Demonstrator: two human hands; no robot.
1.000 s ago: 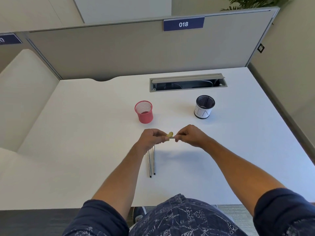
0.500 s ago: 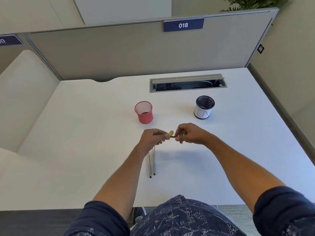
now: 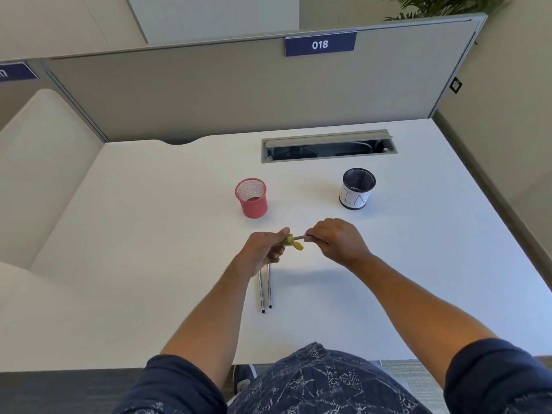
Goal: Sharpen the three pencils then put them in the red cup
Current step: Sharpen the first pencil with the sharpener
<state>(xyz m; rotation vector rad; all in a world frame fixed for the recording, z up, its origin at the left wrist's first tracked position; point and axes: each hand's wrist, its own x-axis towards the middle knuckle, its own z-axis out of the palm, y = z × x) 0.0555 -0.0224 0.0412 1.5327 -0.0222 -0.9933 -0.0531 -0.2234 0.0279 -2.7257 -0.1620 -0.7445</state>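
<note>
My left hand (image 3: 264, 252) pinches a small yellow sharpener (image 3: 292, 242) just above the desk. My right hand (image 3: 336, 240) grips a grey pencil (image 3: 299, 236) whose end sits in the sharpener; most of that pencil is hidden inside my fist. Two more grey pencils (image 3: 265, 289) lie side by side on the white desk, their far ends hidden under my left hand. The red mesh cup (image 3: 251, 198) stands upright beyond my hands, a little to the left, and nothing shows inside it.
A black mesh cup with a white paper label (image 3: 357, 189) stands to the right of the red cup. A grey cable slot (image 3: 328, 146) is set into the desk (image 3: 149, 234) near the partition wall (image 3: 239, 94).
The yellow sharpener has turned in my left fingers and shows more. My right hand has twisted the pencil slightly. Both hands stay in the same spot.
</note>
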